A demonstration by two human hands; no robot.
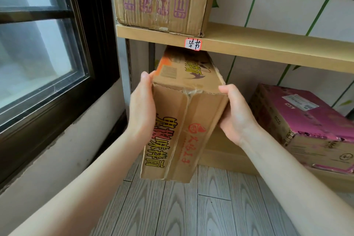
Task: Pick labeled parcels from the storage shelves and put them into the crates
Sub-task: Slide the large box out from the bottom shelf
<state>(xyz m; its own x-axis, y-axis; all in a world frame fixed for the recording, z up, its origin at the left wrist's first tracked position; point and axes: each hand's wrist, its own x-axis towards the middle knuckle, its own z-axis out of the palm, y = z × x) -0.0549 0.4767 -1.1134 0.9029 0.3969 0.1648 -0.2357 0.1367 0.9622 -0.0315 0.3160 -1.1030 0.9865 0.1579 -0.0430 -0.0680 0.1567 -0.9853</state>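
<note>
You hold the parcel (pixel 178 120) squeezed between both hands, clear of any shelf. Its far end sits just under the front edge of the upper shelf board (pixel 268 44), near that board's left end and right below the red-bordered handwritten tag (pixel 193 44). Its near end hangs over the floor (pixel 191 207).

Your left hand (pixel 142 109) grasps the left long side with the thumb hooked at the top corner; its fingers are hidden behind the box. Your right hand (pixel 236 115) grasps the right side, thumb on the top edge, fingers curled under.

The two-sided grip makes sense, since the box is long, narrow and probably too bulky for one hand. It is tilted far end up, likely so it clears the board on the way out. This looks like the pull-out step. No crate is in view, so the drop-off is not yet done.

The parcel is brown corrugated cardboard, matte, creased and worn. Yellow-and-black characters run down one face, with a red logo on the next. Clear tape covers the centre seam, and the end flap is crumpled with a ragged edge. The board looks soft, so a hard squeeze would probably dent it.

- **Upper carton:** a bigger worn upper carton (pixel 162 0) with a white label and a punched hole stands on the upper board's left end, at its front edge.
- **Pink-topped carton:** a pink-topped carton (pixel 306 119) with a white shipping label lies on the lower shelf, apart from your right hand.
- **Window:** a dark-framed window (pixel 38 44) is on the left.
- **Floor:** grey wood-grain planks.
</note>
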